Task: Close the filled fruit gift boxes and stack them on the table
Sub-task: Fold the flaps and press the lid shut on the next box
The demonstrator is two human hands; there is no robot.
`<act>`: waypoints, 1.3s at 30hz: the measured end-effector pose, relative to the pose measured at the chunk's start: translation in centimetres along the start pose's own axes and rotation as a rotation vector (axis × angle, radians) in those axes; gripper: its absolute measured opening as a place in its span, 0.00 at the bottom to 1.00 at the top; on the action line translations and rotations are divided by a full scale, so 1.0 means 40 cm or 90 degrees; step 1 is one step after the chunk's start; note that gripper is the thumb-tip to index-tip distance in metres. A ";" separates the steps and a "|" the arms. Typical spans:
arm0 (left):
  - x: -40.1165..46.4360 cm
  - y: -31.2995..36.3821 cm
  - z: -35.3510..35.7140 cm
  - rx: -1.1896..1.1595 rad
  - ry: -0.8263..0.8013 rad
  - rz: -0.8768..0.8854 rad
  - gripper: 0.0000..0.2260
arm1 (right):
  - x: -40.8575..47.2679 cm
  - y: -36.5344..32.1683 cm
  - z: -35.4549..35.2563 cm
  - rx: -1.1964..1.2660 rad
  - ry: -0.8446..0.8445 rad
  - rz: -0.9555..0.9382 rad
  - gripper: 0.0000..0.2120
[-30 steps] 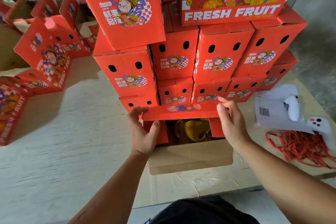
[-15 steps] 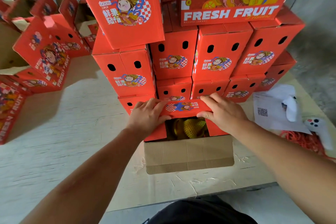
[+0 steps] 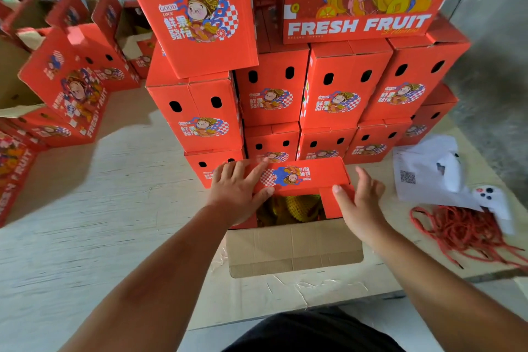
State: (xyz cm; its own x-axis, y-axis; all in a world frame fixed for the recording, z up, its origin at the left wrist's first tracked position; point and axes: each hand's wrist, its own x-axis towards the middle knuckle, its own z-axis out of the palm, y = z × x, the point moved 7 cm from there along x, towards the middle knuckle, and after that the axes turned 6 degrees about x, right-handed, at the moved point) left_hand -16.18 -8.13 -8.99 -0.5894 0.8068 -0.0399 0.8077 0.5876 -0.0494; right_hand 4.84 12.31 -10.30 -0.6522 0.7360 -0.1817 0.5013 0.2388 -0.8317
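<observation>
One open fruit box (image 3: pixel 294 237) at the near table (image 3: pixel 85 223) edge, half closed.
Left hand (image 3: pixel 237 194) fingers flat on far flap (image 3: pixel 303 174); right hand (image 3: pixel 357 206) fingers loosely spread, touching side flap (image 3: pixel 331 203); fruit (image 3: pixel 288 208) visible, near flap (image 3: pixel 294 248) unfolded; stack (image 3: pixel 314 94) behind awaits it.

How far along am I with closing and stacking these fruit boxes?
Done: many closed boxes are stacked at the back. In hand: your left hand presses the far flap down while your right hand folds the side flap. Left: the near brown flap lies open, fruit showing; open boxes wait at left.
</observation>
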 end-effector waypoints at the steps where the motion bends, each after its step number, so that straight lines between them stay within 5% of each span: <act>1: 0.002 -0.002 0.002 -0.006 -0.005 -0.005 0.39 | -0.027 0.039 -0.006 0.026 -0.011 0.103 0.41; 5: 0.005 -0.015 0.006 -0.067 -0.027 -0.038 0.44 | -0.130 0.090 -0.019 0.069 -0.117 0.272 0.42; 11: 0.014 -0.026 -0.002 -0.218 -0.078 -0.076 0.40 | -0.122 -0.023 -0.069 0.199 -0.163 0.148 0.07; 15: 0.021 -0.040 0.002 -0.316 -0.102 -0.075 0.26 | -0.150 -0.002 -0.069 0.493 -0.263 0.208 0.19; 18: 0.027 -0.044 0.009 -0.330 -0.140 -0.060 0.13 | -0.158 0.016 -0.061 0.518 -0.248 0.176 0.16; 22: 0.021 -0.037 0.008 -0.329 -0.127 -0.054 0.12 | -0.178 0.039 -0.045 0.582 -0.285 0.173 0.35; 24: 0.019 -0.037 0.005 -0.321 -0.110 -0.050 0.12 | -0.196 0.040 -0.043 0.530 -0.359 0.166 0.38; 27: 0.017 -0.036 -0.002 -0.323 -0.124 -0.046 0.13 | -0.202 0.022 -0.050 0.171 -0.415 0.076 0.42; 30: 0.021 -0.032 -0.005 -0.350 -0.130 -0.057 0.10 | -0.157 -0.036 -0.061 -0.042 -0.291 -0.025 0.34; 32: 0.023 -0.033 -0.014 -0.408 -0.129 -0.078 0.10 | -0.123 -0.068 -0.070 -0.044 -0.207 -0.045 0.40; 35: 0.014 -0.032 -0.034 -0.443 -0.160 -0.024 0.37 | -0.070 -0.073 -0.068 -0.004 -0.116 0.044 0.42; 37: 0.014 -0.039 -0.043 -0.410 -0.131 0.020 0.33 | -0.042 -0.077 -0.052 0.022 -0.068 0.067 0.39; 39: 0.015 -0.034 -0.051 -0.529 -0.159 -0.007 0.25 | -0.021 -0.073 -0.030 0.093 -0.014 0.069 0.39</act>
State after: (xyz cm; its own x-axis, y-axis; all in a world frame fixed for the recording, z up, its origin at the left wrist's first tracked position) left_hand -17.60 -8.29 -6.90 -0.5045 0.8211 -0.2669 0.4952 0.5284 0.6896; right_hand 4.62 11.75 -7.10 -0.6117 0.7381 -0.2847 0.4825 0.0628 -0.8736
